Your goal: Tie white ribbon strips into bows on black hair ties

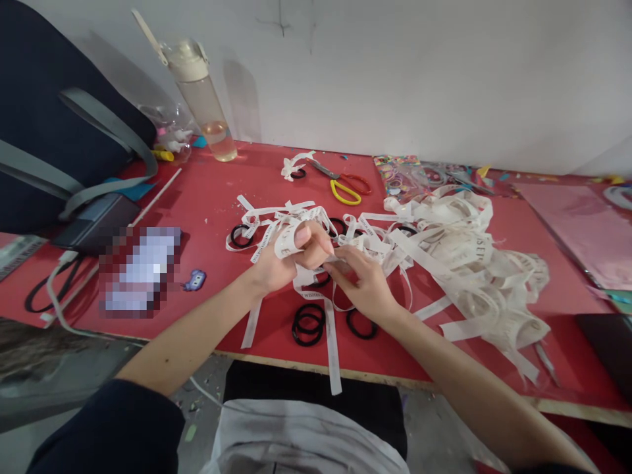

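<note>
A printed white ribbon loops around the fingers of my left hand, which is closed on it above the red table. Close against its fingertips, my right hand pinches part of the ribbon between thumb and finger; the exact spot is partly hidden. Around and beneath both hands lie cut printed ribbon strips and several black hair ties. Two overlapping hair ties rest near the front edge, and another hair tie lies under my right wrist.
Red-and-yellow-handled scissors lie behind my hands beside a white bow on a hair tie. A large ribbon heap covers the right side. At left are a phone, a small purple trinket, a bottle and a dark bag.
</note>
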`<action>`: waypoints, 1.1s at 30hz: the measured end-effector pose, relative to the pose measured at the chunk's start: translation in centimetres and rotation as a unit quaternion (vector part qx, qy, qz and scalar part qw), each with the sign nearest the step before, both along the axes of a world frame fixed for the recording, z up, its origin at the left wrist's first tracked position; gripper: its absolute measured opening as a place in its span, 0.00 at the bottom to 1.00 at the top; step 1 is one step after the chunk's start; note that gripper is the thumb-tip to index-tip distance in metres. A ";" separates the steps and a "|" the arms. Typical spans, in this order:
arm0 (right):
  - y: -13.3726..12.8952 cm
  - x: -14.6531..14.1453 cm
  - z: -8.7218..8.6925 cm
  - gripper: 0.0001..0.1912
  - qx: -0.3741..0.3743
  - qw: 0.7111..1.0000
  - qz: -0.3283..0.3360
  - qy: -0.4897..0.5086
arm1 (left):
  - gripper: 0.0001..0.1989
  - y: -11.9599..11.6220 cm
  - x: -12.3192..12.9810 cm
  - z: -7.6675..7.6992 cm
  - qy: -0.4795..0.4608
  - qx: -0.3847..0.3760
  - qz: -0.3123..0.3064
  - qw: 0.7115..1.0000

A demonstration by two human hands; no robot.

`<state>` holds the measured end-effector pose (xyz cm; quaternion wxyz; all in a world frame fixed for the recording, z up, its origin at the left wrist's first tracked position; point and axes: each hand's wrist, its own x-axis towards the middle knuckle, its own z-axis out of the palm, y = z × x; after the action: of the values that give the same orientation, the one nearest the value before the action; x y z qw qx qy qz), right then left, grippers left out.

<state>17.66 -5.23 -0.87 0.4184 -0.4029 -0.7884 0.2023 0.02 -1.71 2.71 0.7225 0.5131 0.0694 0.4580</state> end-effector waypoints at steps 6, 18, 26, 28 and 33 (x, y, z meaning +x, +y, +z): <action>-0.1 0.2 0.6 0.03 0.019 1.000 -0.002 0.022 | 0.24 -0.5 -0.1 -0.2 0.068 0.041 -0.097 0.992; 0.1 1.0 0.8 0.04 -0.034 0.992 -0.098 0.069 | 0.17 -1.5 -0.1 1.0 0.269 -0.009 -0.184 0.945; 0.5 1.4 0.2 0.08 -0.075 0.983 -0.139 0.091 | 0.18 -2.0 0.2 1.2 0.280 0.026 -0.212 0.936; 0.5 1.4 0.5 0.09 -0.076 0.986 -0.132 0.074 | 0.20 -2.0 0.1 1.1 0.274 0.065 -0.173 0.944; 0.2 1.2 0.9 0.08 -0.062 0.994 -0.084 0.014 | 0.27 -1.6 -0.2 0.6 0.320 0.210 -0.020 0.923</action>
<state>18.88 -5.06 0.03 0.4188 -0.4902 -0.7318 0.2208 -0.21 -3.34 3.32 0.5464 0.7740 0.1887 0.2584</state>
